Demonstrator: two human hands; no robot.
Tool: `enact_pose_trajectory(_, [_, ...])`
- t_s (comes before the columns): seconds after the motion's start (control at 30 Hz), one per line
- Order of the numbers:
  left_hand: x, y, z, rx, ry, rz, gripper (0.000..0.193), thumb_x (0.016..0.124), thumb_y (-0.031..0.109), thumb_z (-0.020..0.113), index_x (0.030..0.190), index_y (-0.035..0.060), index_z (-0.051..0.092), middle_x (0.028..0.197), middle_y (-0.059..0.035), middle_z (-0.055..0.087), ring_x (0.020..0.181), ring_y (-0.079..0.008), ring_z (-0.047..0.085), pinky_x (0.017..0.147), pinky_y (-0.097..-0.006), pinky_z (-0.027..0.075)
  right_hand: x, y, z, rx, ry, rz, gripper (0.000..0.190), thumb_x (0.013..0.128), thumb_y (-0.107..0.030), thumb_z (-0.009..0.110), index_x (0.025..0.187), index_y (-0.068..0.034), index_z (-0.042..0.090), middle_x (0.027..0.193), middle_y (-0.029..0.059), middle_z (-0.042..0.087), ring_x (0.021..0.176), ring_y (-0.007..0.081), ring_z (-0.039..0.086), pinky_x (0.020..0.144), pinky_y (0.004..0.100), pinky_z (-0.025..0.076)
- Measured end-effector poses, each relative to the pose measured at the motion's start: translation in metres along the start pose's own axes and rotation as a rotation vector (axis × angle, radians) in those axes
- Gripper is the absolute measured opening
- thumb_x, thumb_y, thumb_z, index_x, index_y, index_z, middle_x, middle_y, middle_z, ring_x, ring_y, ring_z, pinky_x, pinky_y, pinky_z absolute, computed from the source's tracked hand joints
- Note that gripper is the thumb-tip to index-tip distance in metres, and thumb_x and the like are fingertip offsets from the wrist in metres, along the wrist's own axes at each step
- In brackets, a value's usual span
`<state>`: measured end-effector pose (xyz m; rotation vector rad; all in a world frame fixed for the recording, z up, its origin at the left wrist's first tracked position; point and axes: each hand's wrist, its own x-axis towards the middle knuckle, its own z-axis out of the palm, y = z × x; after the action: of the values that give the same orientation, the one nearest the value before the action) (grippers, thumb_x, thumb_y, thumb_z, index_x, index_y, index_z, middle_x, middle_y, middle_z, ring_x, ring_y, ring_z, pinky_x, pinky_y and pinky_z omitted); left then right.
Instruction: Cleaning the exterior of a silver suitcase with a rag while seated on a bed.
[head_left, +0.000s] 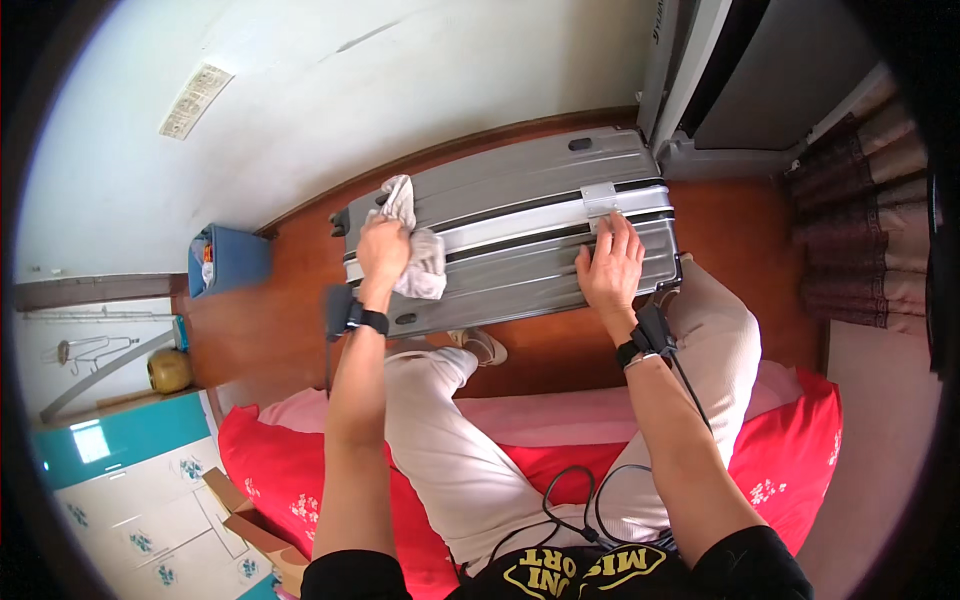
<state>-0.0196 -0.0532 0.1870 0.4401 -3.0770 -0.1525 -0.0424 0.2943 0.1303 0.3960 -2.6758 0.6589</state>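
A grey hard-shell suitcase (517, 274) lies on its side on the floor in front of my knees, its silvery frame band facing up. My left hand (382, 251) grips a whitish, crumpled cloth (424, 266) against the suitcase's left end, with part of the cloth sticking out beyond the fingers. Towards the right end, my right hand (615, 262) rests with fingers apart on the shell. Its fingertips reach the metal latch plate (600, 201) on the band. Black straps with small devices circle both wrists.
Behind the suitcase rises a white wall (450, 82). A blue bin (240, 259) stands on the red-brown floor (292, 330) at left. I sit on a bed with a red cover (780, 457). A black cable (570, 480) lies across my lap. A curtain (855, 217) hangs at right.
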Motion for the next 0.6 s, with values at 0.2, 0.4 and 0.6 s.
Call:
enact_pose_trajectory(0.2, [0.000, 0.134, -0.008, -0.449, -0.024, 0.275, 0.018, 0.078, 0.019, 0.059, 0.078, 0.0028, 0.068, 0.095, -0.0135, 0.064, 0.090, -0.0305, 0.061, 0.073, -0.0445, 0.051, 0.003, -0.002, -0.002, -0.005, 0.017, -0.019, 0.052, 0.075, -0.019, 0.064, 0.120, 0.002, 0.050, 0.131, 0.0184, 0.045, 0.121, 0.0369, 0.043, 0.098, 0.0491, 0.037])
enact_pose_trajectory(0.4, [0.024, 0.227, 0.009, -0.189, 0.033, 0.431, 0.022, 0.072, 0.019, 0.064, 0.088, 0.0043, 0.071, 0.101, -0.0155, 0.065, 0.095, -0.0318, 0.062, 0.081, -0.0420, 0.052, 0.001, 0.000, -0.002, 0.000, -0.021, -0.020, 0.050, 0.075, -0.019, 0.063, 0.119, 0.002, 0.050, 0.131, 0.0187, 0.045, 0.121, 0.0375, 0.043, 0.098, 0.0498, 0.037])
enact_pose_trajectory(0.6, [0.048, 0.114, -0.009, -0.034, -0.261, 0.085, 0.021, 0.070, 0.025, 0.065, 0.078, 0.0070, 0.072, 0.078, -0.0159, 0.069, 0.075, -0.0322, 0.069, 0.063, -0.0434, 0.054, 0.003, -0.002, -0.003, -0.012, -0.013, -0.009, 0.050, 0.077, -0.020, 0.063, 0.120, 0.002, 0.050, 0.131, 0.0180, 0.044, 0.122, 0.0367, 0.042, 0.098, 0.0495, 0.036])
